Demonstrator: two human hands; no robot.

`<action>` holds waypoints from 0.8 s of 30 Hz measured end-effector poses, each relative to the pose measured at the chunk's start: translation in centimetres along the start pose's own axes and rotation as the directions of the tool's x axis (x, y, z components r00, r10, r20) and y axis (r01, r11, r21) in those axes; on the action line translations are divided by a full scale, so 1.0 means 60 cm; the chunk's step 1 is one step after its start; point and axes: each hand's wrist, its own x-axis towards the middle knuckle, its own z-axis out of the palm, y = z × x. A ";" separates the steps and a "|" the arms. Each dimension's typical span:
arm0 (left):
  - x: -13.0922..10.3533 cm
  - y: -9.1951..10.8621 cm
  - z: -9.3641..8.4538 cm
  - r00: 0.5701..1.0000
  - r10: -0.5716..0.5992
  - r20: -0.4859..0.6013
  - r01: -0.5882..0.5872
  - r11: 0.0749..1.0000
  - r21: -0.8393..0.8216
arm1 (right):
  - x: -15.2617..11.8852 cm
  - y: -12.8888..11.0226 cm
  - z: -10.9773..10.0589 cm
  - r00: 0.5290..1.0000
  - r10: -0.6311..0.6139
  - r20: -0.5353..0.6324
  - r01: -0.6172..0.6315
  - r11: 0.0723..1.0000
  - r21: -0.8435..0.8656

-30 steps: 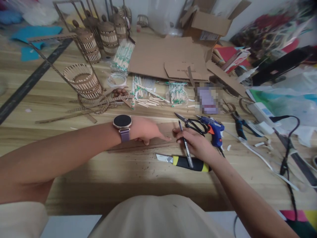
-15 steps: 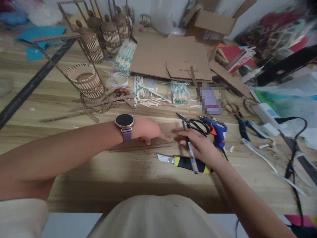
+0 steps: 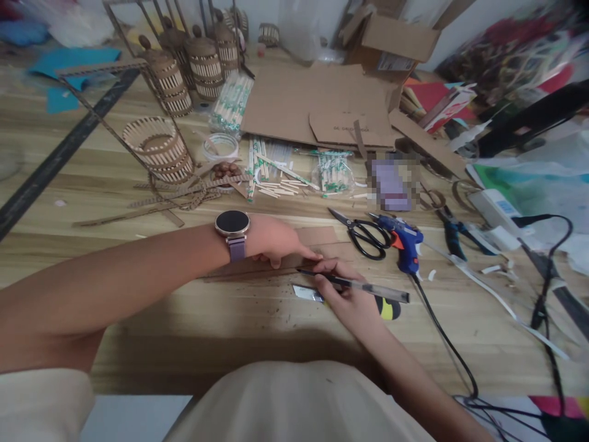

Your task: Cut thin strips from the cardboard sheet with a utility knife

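My left hand [image 3: 275, 238] lies over a thin piece of brown cardboard [image 3: 339, 250], its index finger stretched along it and the other fingers partly tucked under the palm. A pen [image 3: 384, 291] with a clear barrel is pinched in my right hand [image 3: 350, 306]. Its dark tip points left, close to the cardboard's near edge; whether it touches cannot be told. Beneath the right hand rests a utility knife [image 3: 389, 309] with a black and yellow handle. Most of that handle is covered, while its blade shows to the left of the fingers.
Black scissors [image 3: 368, 238] and a blue glue gun [image 3: 405, 244] with a trailing cord lie right of the cardboard. Farther right are pliers [image 3: 455, 236]. Cardboard strips [image 3: 133, 212], a slatted basket [image 3: 159, 153], wooden sticks [image 3: 278, 187] and a large cardboard sheet [image 3: 294, 98] occupy the back.
My right hand has drawn closer and turned, swinging the pen from steep to nearly level with its tip to the left. The scissors' handles now show fully. My left hand has barely moved.
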 end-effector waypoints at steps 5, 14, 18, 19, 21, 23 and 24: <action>0.002 0.004 -0.003 1.000 0.016 -0.015 -0.015 0.999 0.035 | 0.004 0.001 0.006 0.999 -0.044 0.004 0.044 0.999 0.002; -0.001 0.006 0.000 0.999 0.009 -0.048 -0.010 1.000 -0.015 | 0.006 0.003 0.014 0.996 -0.088 0.019 0.088 0.996 -0.010; 0.003 0.004 0.000 0.999 0.007 -0.034 -0.007 1.000 -0.011 | 0.010 0.006 -0.001 0.999 -0.050 0.014 0.050 0.998 -0.023; 0.004 0.003 0.000 1.000 0.010 -0.029 -0.011 1.000 -0.013 | 0.011 0.008 -0.009 0.999 -0.033 0.002 0.033 0.999 -0.037; 0.007 0.001 0.001 1.000 0.017 -0.018 -0.018 1.000 -0.017 | 0.011 0.015 -0.029 0.999 0.000 -0.032 -0.002 0.997 -0.081; 0.009 -0.001 0.002 1.000 0.018 -0.005 -0.018 1.000 -0.023 | 0.010 0.026 -0.054 0.996 0.025 -0.089 -0.037 0.990 -0.137; 0.010 -0.002 0.003 1.000 0.021 -0.016 -0.022 0.999 -0.028 | 0.008 0.033 -0.066 0.991 0.028 -0.129 -0.049 0.985 -0.164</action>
